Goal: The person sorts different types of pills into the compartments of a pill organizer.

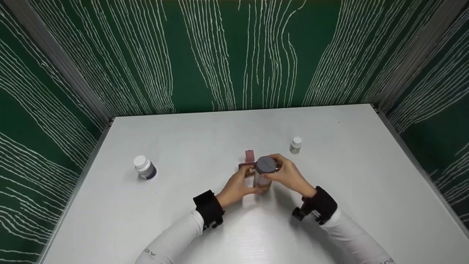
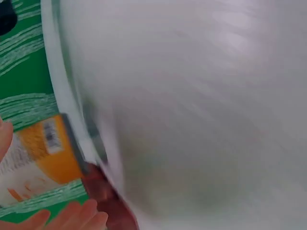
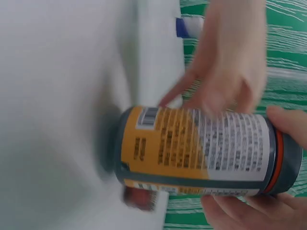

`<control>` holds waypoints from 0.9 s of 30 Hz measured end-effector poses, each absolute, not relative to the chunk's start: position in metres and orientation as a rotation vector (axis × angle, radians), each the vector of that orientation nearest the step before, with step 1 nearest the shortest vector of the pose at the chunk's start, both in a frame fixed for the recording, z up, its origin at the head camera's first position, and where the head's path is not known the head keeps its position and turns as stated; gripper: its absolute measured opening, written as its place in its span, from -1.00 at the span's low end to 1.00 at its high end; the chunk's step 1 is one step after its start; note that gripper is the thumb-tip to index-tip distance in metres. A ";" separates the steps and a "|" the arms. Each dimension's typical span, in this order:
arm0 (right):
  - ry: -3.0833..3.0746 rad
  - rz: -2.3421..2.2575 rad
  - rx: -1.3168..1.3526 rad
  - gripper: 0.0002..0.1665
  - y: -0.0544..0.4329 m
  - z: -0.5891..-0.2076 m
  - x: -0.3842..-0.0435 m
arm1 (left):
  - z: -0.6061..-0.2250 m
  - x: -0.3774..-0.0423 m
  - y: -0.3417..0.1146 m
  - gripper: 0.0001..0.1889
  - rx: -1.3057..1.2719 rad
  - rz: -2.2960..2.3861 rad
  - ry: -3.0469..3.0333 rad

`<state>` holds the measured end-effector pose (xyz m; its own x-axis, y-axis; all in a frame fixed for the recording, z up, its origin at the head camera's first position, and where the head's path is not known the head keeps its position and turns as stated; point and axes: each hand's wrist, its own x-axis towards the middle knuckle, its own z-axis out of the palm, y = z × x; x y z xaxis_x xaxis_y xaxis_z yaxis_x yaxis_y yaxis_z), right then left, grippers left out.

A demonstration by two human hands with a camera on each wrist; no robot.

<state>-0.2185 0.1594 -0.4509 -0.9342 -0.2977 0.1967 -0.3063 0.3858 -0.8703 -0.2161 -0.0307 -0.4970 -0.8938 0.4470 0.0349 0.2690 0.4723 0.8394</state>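
Note:
Close to the middle of the table, my right hand (image 1: 289,174) grips a supplement bottle (image 1: 263,181) near its dark grey lid (image 1: 266,164), thumb on one side and fingers on the other. In the right wrist view the bottle (image 3: 196,151) shows an orange and white label with dense print and a barcode. My left hand (image 1: 236,187) reaches to the bottle's left side with thumb and fingers spread; in the left wrist view its fingers (image 2: 72,218) stand apart from the bottle (image 2: 41,158). Beside the bottle lies a dark red object (image 2: 108,199), partly hidden by the left hand.
A white-capped bottle with a dark base (image 1: 145,167) stands on the left of the white table (image 1: 183,146). A smaller white bottle (image 1: 295,145) stands behind my right hand. A pink block-like piece (image 1: 249,156) is just behind the bottle. Green walls (image 1: 198,55) enclose the table's back and sides.

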 end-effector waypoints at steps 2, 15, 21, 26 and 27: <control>-2.602 1.598 0.520 -0.38 0.170 -0.448 -0.233 | -0.494 -0.215 -0.040 -0.32 0.624 1.350 2.545; -2.629 1.652 0.179 -0.25 0.183 -0.459 -0.322 | -0.486 -0.211 -0.072 -0.70 0.634 1.355 2.606; -2.642 1.679 0.100 -0.22 0.180 -0.474 -0.334 | -0.488 -0.210 -0.082 -0.74 0.596 1.347 2.644; -2.691 1.662 0.134 -0.20 0.179 -0.473 -0.340 | -0.486 -0.217 -0.082 -0.77 0.617 1.295 2.686; -2.710 1.637 0.153 -0.16 0.178 -0.470 -0.340 | -0.485 -0.220 -0.081 -0.77 0.618 1.268 2.702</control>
<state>-0.3405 0.1779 -0.4702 -0.9949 -0.0975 0.0255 -0.0680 0.4621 -0.8842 -0.2198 -0.0810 -0.4852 -0.9136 0.3975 0.0852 0.3196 0.5725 0.7551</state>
